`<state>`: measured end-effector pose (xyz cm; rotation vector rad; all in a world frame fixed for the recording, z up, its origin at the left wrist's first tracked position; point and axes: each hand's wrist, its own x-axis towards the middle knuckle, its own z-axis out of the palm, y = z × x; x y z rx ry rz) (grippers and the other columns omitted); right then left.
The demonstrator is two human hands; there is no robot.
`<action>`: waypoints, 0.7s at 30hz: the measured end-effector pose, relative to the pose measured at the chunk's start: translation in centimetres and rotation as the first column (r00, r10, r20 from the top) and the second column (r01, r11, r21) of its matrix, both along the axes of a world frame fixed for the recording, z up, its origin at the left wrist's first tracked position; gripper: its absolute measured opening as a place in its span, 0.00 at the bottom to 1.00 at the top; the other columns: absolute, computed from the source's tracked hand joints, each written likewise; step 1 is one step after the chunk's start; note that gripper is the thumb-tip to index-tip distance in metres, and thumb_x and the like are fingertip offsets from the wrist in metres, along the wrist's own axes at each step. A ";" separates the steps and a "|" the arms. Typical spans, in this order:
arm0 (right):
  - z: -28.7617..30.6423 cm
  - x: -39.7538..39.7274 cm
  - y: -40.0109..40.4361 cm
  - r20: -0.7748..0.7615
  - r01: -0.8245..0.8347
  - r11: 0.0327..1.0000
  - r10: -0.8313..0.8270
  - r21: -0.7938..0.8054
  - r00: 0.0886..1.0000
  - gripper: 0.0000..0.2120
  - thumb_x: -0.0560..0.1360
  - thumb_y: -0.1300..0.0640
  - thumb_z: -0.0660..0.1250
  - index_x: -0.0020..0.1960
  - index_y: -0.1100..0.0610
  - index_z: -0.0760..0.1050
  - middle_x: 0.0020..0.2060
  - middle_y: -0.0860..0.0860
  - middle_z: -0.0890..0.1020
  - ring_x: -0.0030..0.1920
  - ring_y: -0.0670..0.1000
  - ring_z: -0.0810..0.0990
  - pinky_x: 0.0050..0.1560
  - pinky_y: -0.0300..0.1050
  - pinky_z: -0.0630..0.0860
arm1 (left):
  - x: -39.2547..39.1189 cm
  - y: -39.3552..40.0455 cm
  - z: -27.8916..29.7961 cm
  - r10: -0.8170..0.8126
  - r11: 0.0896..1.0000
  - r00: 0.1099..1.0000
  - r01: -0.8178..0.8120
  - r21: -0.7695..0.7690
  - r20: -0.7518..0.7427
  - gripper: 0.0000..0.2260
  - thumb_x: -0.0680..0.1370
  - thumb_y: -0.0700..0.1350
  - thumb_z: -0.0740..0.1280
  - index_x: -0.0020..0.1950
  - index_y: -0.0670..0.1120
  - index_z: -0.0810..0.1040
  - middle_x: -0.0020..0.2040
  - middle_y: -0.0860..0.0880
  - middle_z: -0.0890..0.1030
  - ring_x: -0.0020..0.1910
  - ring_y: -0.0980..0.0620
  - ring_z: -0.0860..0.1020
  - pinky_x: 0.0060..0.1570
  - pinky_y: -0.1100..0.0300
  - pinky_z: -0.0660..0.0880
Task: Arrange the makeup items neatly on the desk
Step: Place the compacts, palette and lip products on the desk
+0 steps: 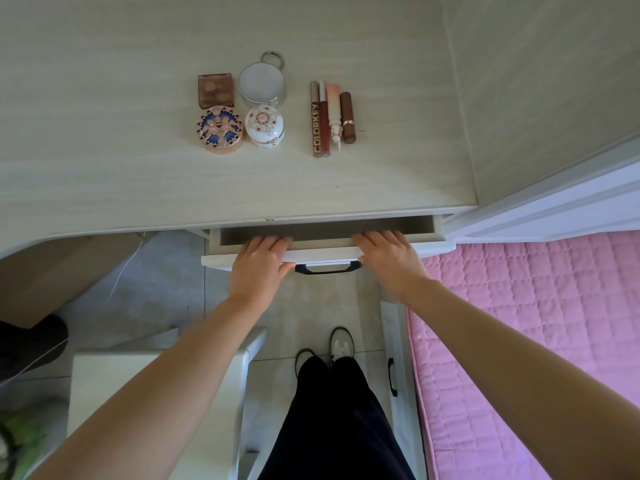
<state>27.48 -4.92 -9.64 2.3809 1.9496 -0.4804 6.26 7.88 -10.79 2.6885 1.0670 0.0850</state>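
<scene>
Both hands, left hand (258, 263) and right hand (389, 256), are gripping the drawer front (322, 253), fingers curled over its top edge. Makeup items (273, 109) are lying in rows at 12 o'clock on the pale desk (104, 150). Pink quilt (536, 323) is bordering at 3 o'clock.
</scene>
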 end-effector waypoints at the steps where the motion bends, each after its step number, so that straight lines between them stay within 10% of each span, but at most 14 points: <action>1: 0.1 -0.3 -0.3 -0.031 0.029 0.998 -0.027 0.056 0.999 0.19 0.75 0.62 0.66 0.65 0.63 0.73 0.57 0.59 0.79 0.58 0.62 0.77 0.65 0.58 0.68 | 0.0 -0.4 0.2 0.074 0.994 0.996 -0.070 -0.079 0.050 0.16 0.69 0.43 0.76 0.55 0.42 0.81 0.50 0.46 0.82 0.49 0.43 0.79 0.51 0.51 0.76; 4: 0.7 -1.5 -1.6 -0.161 0.206 0.959 -0.175 0.195 0.971 0.19 0.71 0.73 0.66 0.61 0.67 0.76 0.57 0.61 0.80 0.61 0.62 0.76 0.66 0.58 0.70 | -0.9 -1.8 1.0 0.265 0.955 0.933 -0.218 -0.202 0.244 0.07 0.72 0.37 0.73 0.50 0.41 0.82 0.51 0.47 0.82 0.52 0.46 0.78 0.52 0.55 0.76; 8: 1.9 -2.9 -3.4 -0.429 0.544 0.814 -0.425 0.204 0.797 0.12 0.78 0.65 0.62 0.60 0.62 0.76 0.55 0.55 0.80 0.59 0.54 0.75 0.58 0.46 0.73 | -2.3 -3.6 2.4 0.450 0.888 0.824 -0.371 -0.272 0.345 0.03 0.74 0.37 0.70 0.48 0.42 0.81 0.47 0.49 0.82 0.51 0.48 0.76 0.51 0.65 0.70; 10: 2.0 -3.5 -3.7 -0.547 0.774 0.629 -0.624 0.071 0.557 0.10 0.79 0.62 0.59 0.57 0.59 0.76 0.50 0.51 0.80 0.53 0.51 0.77 0.50 0.41 0.72 | -2.1 -4.1 2.6 0.676 0.725 0.676 -0.538 -0.430 0.293 0.02 0.76 0.39 0.68 0.46 0.42 0.80 0.47 0.48 0.81 0.47 0.48 0.77 0.47 0.64 0.72; 12: 1.7 -3.8 -3.3 -0.604 0.917 0.348 -0.779 -0.192 0.169 0.10 0.79 0.59 0.57 0.54 0.58 0.75 0.47 0.52 0.81 0.47 0.53 0.80 0.42 0.41 0.73 | -1.8 -3.7 2.2 0.913 0.342 0.404 -0.681 -0.648 0.057 0.07 0.78 0.44 0.65 0.50 0.41 0.79 0.49 0.45 0.81 0.45 0.49 0.77 0.44 0.65 0.72; 14: 1.3 -3.8 -2.7 -0.635 0.832 0.094 -0.694 -0.547 -0.339 0.12 0.81 0.56 0.56 0.60 0.59 0.73 0.56 0.57 0.80 0.47 0.55 0.80 0.47 0.48 0.76 | -1.5 -2.9 1.7 0.961 -0.083 0.201 -0.445 -0.892 -0.190 0.13 0.81 0.44 0.62 0.63 0.40 0.75 0.56 0.43 0.79 0.51 0.49 0.77 0.54 0.61 0.74; 16: 1.1 -3.5 -1.9 -0.559 0.622 -0.002 -0.439 -0.783 -0.704 0.20 0.82 0.53 0.56 0.71 0.59 0.64 0.66 0.60 0.73 0.54 0.60 0.79 0.57 0.59 0.76 | -1.2 -2.5 1.6 0.943 -0.287 0.133 -0.134 -0.948 -0.304 0.20 0.82 0.44 0.62 0.72 0.42 0.66 0.66 0.42 0.74 0.59 0.47 0.76 0.63 0.55 0.72; 21: 0.8 -1.5 -0.6 -0.310 0.311 0.017 0.036 -0.950 -0.950 0.28 0.82 0.47 0.51 0.78 0.52 0.45 0.75 0.63 0.56 0.69 0.73 0.62 0.67 0.72 0.59 | -0.1 -1.6 1.1 0.886 -0.429 -0.086 0.219 -0.876 -0.456 0.25 0.81 0.49 0.61 0.76 0.43 0.59 0.72 0.35 0.64 0.69 0.34 0.67 0.65 0.41 0.70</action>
